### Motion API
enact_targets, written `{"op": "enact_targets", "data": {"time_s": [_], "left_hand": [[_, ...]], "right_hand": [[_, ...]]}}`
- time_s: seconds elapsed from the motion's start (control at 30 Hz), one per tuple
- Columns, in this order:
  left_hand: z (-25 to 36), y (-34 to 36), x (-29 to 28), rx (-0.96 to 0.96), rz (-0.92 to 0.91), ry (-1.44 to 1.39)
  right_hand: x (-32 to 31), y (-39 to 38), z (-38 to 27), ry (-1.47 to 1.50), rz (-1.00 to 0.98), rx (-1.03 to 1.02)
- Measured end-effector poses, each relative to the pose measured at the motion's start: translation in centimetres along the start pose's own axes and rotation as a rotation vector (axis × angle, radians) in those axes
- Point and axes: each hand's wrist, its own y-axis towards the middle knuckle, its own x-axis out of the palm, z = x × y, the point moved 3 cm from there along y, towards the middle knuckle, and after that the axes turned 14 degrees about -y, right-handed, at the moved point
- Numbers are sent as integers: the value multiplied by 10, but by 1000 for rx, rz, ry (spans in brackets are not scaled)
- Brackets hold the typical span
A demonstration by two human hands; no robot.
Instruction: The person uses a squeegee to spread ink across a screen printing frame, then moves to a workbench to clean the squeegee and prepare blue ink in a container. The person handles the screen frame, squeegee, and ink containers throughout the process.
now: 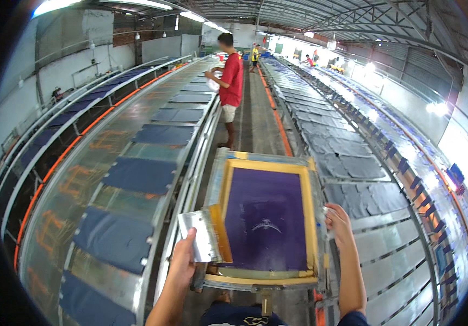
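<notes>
My left hand [184,254] is closed on a squeegee with a silver metal holder [198,236] and an amber blade, held at the screen's left side. In front of me is a framed printing screen [264,209] with a purple field, yellow taped border and small pale curved motif. My right hand [338,220] is closed at the right edge of the frame, gripping it.
Long tables on both sides carry rows of dark fabric pieces [114,239] [345,152], with metal rails and orange strips along them. A person in red [229,81] stands at the left table in the aisle [261,127]; other people work farther back.
</notes>
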Motion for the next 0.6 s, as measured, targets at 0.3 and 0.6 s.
{"op": "enact_targets", "data": {"time_s": [0.3, 0.6], "left_hand": [[-195, 367, 288, -613, -377, 28], [-249, 672, 445, -619, -265, 68]], "right_hand": [[-262, 182, 138, 443, 618, 158], [-288, 561, 110, 372, 695, 126]]}}
